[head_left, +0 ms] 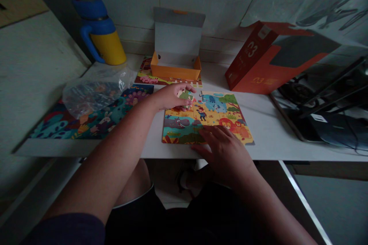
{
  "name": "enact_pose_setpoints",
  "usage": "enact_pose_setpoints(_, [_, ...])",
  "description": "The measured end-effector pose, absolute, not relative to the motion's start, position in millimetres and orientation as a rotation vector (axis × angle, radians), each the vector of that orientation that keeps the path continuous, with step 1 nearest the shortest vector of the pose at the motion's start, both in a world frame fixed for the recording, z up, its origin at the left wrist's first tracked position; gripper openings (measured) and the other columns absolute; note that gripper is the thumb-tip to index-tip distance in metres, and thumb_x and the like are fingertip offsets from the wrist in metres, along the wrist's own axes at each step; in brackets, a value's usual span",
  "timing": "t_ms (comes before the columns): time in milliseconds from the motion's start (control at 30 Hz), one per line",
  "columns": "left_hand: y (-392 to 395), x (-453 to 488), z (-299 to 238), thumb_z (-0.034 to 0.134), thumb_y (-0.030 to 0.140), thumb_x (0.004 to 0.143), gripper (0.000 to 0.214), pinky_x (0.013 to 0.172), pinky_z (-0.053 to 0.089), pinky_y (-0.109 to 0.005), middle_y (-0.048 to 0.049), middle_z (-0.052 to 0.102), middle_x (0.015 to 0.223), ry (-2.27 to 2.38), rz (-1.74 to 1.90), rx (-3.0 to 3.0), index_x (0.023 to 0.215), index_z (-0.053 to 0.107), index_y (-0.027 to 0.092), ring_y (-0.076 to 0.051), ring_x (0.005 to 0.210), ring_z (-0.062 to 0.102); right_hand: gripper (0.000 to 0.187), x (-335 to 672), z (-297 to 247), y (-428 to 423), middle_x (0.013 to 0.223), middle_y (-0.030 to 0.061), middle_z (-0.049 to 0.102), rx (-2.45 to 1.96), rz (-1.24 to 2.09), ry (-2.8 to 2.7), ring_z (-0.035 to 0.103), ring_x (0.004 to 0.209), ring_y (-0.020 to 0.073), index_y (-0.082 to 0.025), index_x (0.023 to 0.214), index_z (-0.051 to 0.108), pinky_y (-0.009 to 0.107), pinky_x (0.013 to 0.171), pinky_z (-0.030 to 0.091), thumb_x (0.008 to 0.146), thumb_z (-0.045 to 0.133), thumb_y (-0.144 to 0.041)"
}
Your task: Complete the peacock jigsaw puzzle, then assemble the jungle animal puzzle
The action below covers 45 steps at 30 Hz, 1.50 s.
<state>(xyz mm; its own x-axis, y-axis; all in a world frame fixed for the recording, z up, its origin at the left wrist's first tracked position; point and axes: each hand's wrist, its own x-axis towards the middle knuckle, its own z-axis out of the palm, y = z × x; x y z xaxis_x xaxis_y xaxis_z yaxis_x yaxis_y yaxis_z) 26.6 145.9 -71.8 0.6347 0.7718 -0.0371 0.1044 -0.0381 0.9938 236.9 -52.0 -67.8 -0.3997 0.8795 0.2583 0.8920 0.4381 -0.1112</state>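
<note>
A colourful animal jigsaw puzzle (218, 113) lies on the white table (267, 130), with an elephant, a hippo and a lion on it. My left hand (172, 96) hovers over its upper left corner, fingers pinched on a green puzzle piece (185, 94). Flat on the puzzle's lower edge rests my right hand (222, 149), fingers stretched out and holding nothing.
An open orange box (176, 69) stands behind the puzzle on another puzzle (146, 76). A clear plastic bag (94, 90) lies on a third puzzle (71, 124) at left. A blue-and-yellow flask (102, 32) stands far left, a red box (270, 59) and dark equipment (330, 111) at right.
</note>
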Motion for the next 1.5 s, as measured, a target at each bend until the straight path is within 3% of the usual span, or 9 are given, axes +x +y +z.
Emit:
enact_pose_setpoints(133, [143.4,27.4,-67.8,0.081,0.011,0.086,0.040,0.073,0.065,-0.030,-0.0067,0.068,0.113,0.779,0.623,1.528,0.123,0.068,0.019,-0.015,0.083,0.072,0.026,227.3,-66.2,-53.7,0.127,0.0185,0.075,-1.597,-0.104,-2.417,0.070,0.109,0.0371,-0.017,0.121,0.076,0.056,0.088,0.064,0.101,0.078,-0.033])
enact_pose_setpoints(433, [148.2,27.0,-75.8,0.083,0.017,0.084,0.041,0.073,0.066,-0.029,-0.0132,0.062,0.139,0.735,0.688,1.637,0.123,0.070,0.019,-0.018,0.099,0.071,0.027,231.8,-74.4,-56.2,0.132,0.0190,0.072,-1.560,-0.017,-2.421,0.068,0.117,0.0370,-0.016,0.130,0.075,0.058,0.097,0.063,0.105,0.071,-0.028])
enact_pose_setpoints(700, [149.0,26.7,-77.8,0.082,0.017,0.084,0.041,0.072,0.065,-0.028,-0.0117,0.063,0.139,0.736,0.677,1.602,0.123,0.070,0.021,-0.018,0.097,0.073,0.020,233.7,-77.9,-65.2,0.130,0.0164,0.075,-1.482,-0.005,-2.384,0.071,0.120,0.0345,-0.019,0.118,0.080,0.056,0.100,0.065,0.110,0.062,-0.024])
enact_pose_setpoints(900, [149.2,26.9,-77.9,0.083,0.016,0.085,0.042,0.074,0.064,-0.028,-0.0085,0.072,0.117,0.731,0.638,1.524,0.124,0.068,0.022,-0.020,0.096,0.076,0.036,229.0,-90.4,-90.8,0.145,0.0190,0.069,-1.353,-0.169,-2.479,0.061,0.141,0.0370,-0.011,0.141,0.069,0.057,0.115,0.059,0.109,0.053,-0.010])
enact_pose_setpoints(1000, [148.2,27.7,-76.8,0.083,0.014,0.084,0.042,0.075,0.065,-0.029,-0.0089,0.070,0.122,0.736,0.654,1.533,0.123,0.069,0.021,-0.020,0.098,0.076,0.045,222.0,-97.2,-102.3,0.158,0.0252,0.057,-1.426,-0.163,-2.383,0.051,0.151,0.0409,-0.005,0.152,0.058,0.061,0.117,0.057,0.110,0.056,-0.019])
enact_pose_setpoints(1133, [145.8,28.5,-73.5,0.081,0.011,0.086,0.041,0.074,0.065,-0.030,-0.0085,0.070,0.118,0.757,0.629,1.505,0.123,0.068,0.020,-0.020,0.095,0.076,0.054,217.1,-101.4,-107.9,0.161,0.0266,0.052,-1.453,-0.106,-2.338,0.045,0.154,0.0420,-0.005,0.160,0.049,0.064,0.116,0.056,0.110,0.057,-0.024])
enact_pose_setpoints(1300, [142.8,27.7,-68.4,0.081,0.010,0.086,0.039,0.073,0.065,-0.030,-0.0063,0.069,0.113,0.781,0.627,1.515,0.121,0.070,0.021,-0.016,0.086,0.072,0.049,226.7,-94.3,-103.4,0.158,0.0227,0.058,-1.414,-0.029,-2.300,0.053,0.149,0.0387,-0.011,0.155,0.054,0.060,0.118,0.055,0.109,0.059,-0.025])
enact_pose_setpoints(1500, [143.0,26.8,-68.1,0.082,0.011,0.084,0.039,0.075,0.065,-0.033,-0.0076,0.068,0.116,0.783,0.640,1.539,0.121,0.071,0.021,-0.016,0.088,0.071,0.031,254.5,-86.2,-92.6,0.131,0.0166,0.073,-1.552,-0.010,-2.110,0.072,0.118,0.0344,-0.020,0.140,0.064,0.059,0.105,0.062,0.110,0.057,-0.025])
